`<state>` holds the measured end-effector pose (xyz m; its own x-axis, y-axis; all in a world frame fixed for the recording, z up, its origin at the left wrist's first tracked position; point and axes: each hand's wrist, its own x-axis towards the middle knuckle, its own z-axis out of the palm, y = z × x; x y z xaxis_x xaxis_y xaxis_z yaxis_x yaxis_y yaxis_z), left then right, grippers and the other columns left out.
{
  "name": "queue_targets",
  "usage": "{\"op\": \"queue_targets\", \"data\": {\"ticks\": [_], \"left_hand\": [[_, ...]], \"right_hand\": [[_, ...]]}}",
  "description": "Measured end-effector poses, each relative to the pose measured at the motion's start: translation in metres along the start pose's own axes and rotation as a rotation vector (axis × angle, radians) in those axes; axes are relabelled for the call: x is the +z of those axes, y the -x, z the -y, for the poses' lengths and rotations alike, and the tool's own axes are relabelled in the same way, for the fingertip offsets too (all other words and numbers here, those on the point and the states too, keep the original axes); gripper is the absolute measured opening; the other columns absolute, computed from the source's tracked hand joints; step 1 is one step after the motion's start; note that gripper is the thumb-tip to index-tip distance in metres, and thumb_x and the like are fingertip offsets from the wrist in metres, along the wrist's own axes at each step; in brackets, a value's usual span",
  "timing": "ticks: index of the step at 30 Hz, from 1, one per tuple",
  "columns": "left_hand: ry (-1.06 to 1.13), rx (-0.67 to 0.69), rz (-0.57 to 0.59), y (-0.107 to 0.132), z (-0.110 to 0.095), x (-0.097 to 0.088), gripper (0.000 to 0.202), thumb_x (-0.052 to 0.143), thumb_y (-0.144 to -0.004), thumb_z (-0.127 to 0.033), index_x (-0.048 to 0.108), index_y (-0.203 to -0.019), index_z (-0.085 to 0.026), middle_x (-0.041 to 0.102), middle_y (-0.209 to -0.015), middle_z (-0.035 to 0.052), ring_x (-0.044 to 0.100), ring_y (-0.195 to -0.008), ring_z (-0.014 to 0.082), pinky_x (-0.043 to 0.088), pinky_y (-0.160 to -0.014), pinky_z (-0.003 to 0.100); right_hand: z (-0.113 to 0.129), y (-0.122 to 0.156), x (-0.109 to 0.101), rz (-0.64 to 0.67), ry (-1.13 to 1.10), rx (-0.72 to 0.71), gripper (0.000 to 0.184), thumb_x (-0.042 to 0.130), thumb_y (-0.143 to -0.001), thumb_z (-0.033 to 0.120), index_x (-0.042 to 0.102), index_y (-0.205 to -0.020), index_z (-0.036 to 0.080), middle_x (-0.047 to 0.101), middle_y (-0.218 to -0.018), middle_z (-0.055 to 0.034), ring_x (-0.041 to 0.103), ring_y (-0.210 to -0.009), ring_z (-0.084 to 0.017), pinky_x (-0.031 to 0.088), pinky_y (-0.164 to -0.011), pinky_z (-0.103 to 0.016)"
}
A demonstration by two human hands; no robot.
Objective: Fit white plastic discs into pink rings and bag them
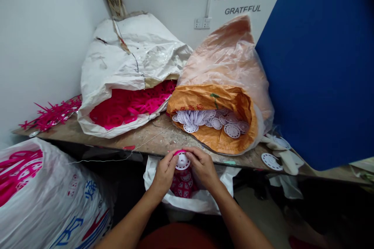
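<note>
My left hand (164, 173) and my right hand (202, 167) are closed together on a small white plastic disc with a pink ring (182, 160), held just in front of the bench edge. Below my hands a white bag (201, 198) holds several joined pink-and-white discs (183, 187). On the bench (152, 136) a white sack (128, 70) lies open with pink plastic rings (128, 106) spilling from it. Beside it an orange sack (219, 101) shows several white discs (213, 120).
Loose pink plastic scraps (51, 114) lie at the bench's left end. A few white discs (273, 159) sit at the right end, under a blue panel (318, 66). Another white sack with pink parts (43, 198) stands at lower left. White walls close the corner.
</note>
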<state>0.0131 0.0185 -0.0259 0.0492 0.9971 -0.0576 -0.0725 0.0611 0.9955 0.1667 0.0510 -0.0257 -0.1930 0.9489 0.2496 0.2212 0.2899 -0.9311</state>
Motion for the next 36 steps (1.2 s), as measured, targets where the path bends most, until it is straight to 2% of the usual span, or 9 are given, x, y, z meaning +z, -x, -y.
{"op": "queue_targets", "data": {"ticks": [5, 12, 16, 18, 22, 26, 30, 33, 36], "left_hand": [[0.056, -0.092, 0.062, 0.004, 0.0, -0.002, 0.044, 0.061, -0.079, -0.031, 0.047, -0.12, -0.021, 0.064, -0.109, 0.0076, 0.065, -0.091, 0.0212, 0.055, -0.066, 0.026], [-0.052, -0.097, -0.003, 0.001, 0.01, -0.01, 0.039, 0.054, -0.082, -0.03, 0.046, -0.117, -0.015, 0.068, -0.088, 0.0059, 0.065, -0.063, 0.0151, 0.052, -0.058, 0.025], [-0.265, 0.033, 0.055, 0.002, 0.007, -0.016, 0.037, 0.052, -0.081, -0.022, 0.051, -0.118, -0.019, 0.068, -0.104, 0.0067, 0.067, -0.083, 0.0182, 0.053, -0.073, 0.029], [-0.512, 0.182, 0.086, 0.002, -0.001, -0.026, 0.039, 0.058, -0.079, -0.02, 0.056, -0.117, -0.022, 0.066, -0.112, 0.0051, 0.063, -0.099, 0.0205, 0.049, -0.086, 0.032], [-0.959, 0.367, -0.068, -0.016, -0.028, -0.075, 0.033, 0.056, -0.084, -0.025, 0.059, -0.116, -0.021, 0.066, -0.114, 0.0063, 0.06, -0.103, 0.0203, 0.047, -0.092, 0.032], [-1.509, 0.272, -0.392, -0.051, -0.066, -0.163, 0.031, 0.043, -0.089, -0.016, 0.058, -0.118, -0.016, 0.061, -0.12, 0.0105, 0.055, -0.11, 0.0206, 0.042, -0.096, 0.034], [-1.642, 0.179, -0.312, -0.076, -0.088, -0.234, 0.024, 0.048, -0.084, -0.01, 0.066, -0.099, -0.015, 0.065, -0.099, 0.0117, 0.059, -0.093, 0.023, 0.045, -0.084, 0.036], [-1.716, 0.144, -0.23, -0.08, -0.086, -0.251, 0.02, 0.049, -0.083, -0.011, 0.068, -0.087, -0.015, 0.065, -0.09, 0.0113, 0.059, -0.087, 0.0231, 0.045, -0.077, 0.035], [-1.775, 0.148, -0.211, -0.077, -0.076, -0.248, 0.023, 0.046, -0.085, -0.011, 0.066, -0.094, -0.017, 0.061, -0.104, 0.0125, 0.055, -0.094, 0.024, 0.044, -0.078, 0.035]], "right_hand": [[-0.003, 0.004, 0.0, 0.12, -0.21, 0.169, 0.029, 0.054, -0.083, 0.03, 0.058, -0.111, 0.021, 0.067, -0.087, -0.0016, 0.061, -0.068, -0.015, 0.049, -0.065, -0.028], [0.001, 0.007, 0.01, 0.161, 0.079, 0.063, 0.033, 0.054, -0.082, 0.024, 0.052, -0.115, 0.021, 0.066, -0.091, -0.0028, 0.061, -0.079, -0.017, 0.047, -0.073, -0.03], [-0.001, -0.02, -0.006, 0.269, 0.139, 0.08, 0.035, 0.058, -0.079, 0.034, 0.058, -0.112, 0.02, 0.067, -0.096, -0.0049, 0.063, -0.083, -0.019, 0.048, -0.073, -0.031], [-0.01, -0.044, -0.016, 0.162, 0.287, 0.061, 0.035, 0.054, -0.08, 0.041, 0.062, -0.105, 0.019, 0.067, -0.098, -0.0077, 0.062, -0.084, -0.022, 0.047, -0.074, -0.033], [-0.044, -0.091, -0.018, -0.126, 0.638, 0.012, 0.044, 0.044, -0.082, 0.05, 0.065, -0.1, 0.017, 0.066, -0.101, -0.0127, 0.06, -0.091, -0.028, 0.044, -0.08, -0.04], [-0.069, -0.106, -0.011, -0.204, 0.768, 0.016, 0.049, 0.043, -0.079, 0.058, 0.066, -0.098, 0.019, 0.067, -0.092, -0.0109, 0.06, -0.081, -0.027, 0.044, -0.072, -0.038], [-0.075, -0.104, -0.013, -0.212, 0.734, 0.017, 0.05, 0.046, -0.077, 0.059, 0.065, -0.101, 0.019, 0.065, -0.09, -0.0095, 0.058, -0.076, -0.025, 0.043, -0.067, -0.036], [-0.073, -0.104, -0.016, -0.23, 0.61, 0.051, 0.052, 0.052, -0.073, 0.057, 0.062, -0.105, 0.018, 0.063, -0.085, -0.0077, 0.057, -0.069, -0.022, 0.042, -0.063, -0.034], [-0.07, -0.104, -0.017, -0.258, 0.451, 0.052, 0.05, 0.054, -0.073, 0.053, 0.059, -0.109, 0.018, 0.063, -0.082, -0.0056, 0.056, -0.067, -0.021, 0.042, -0.062, -0.032]]}}
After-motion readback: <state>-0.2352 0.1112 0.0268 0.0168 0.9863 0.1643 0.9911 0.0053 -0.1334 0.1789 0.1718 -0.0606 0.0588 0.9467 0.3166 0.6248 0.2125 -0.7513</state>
